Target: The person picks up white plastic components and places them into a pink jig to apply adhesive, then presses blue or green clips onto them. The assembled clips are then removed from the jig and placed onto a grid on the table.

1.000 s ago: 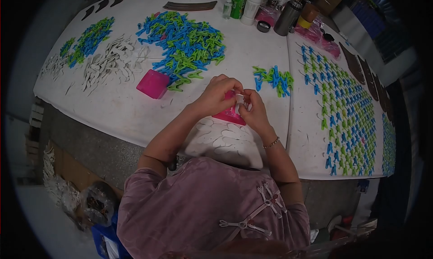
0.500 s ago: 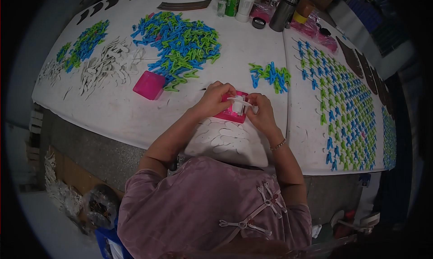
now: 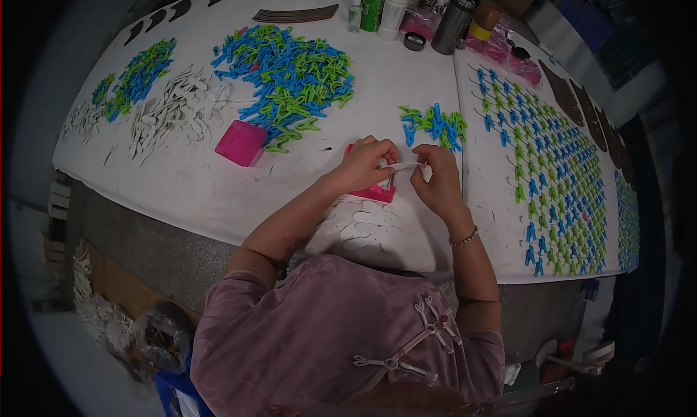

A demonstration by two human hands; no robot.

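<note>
Both hands pinch a thin, curved white strip [image 3: 408, 166] that spans the gap between them. My left hand [image 3: 363, 166] holds its left end, just above a small pink box [image 3: 372, 193] and covering much of it. At the strip's right end, the thumb and fingers of my right hand [image 3: 438, 179] are closed on it. Something white shows inside the box, mostly hidden by my left hand. Between the box and my body lie several flat white pieces [image 3: 363, 221], overlapping on a pale surface.
A pink block [image 3: 241, 142] sits left of my hands, beside a big heap of blue and green clothespins [image 3: 290, 72]. Loose white strips [image 3: 170, 112] lie further left. A smaller clothespin group [image 3: 435, 127] is ahead; rows of them [image 3: 555, 177] cover the right. Bottles [image 3: 394, 10] stand behind.
My right hand has moved right, away from the box, and my left hand has shifted slightly right. The white strip now stretches between them, and my left hand covers more of the box.
</note>
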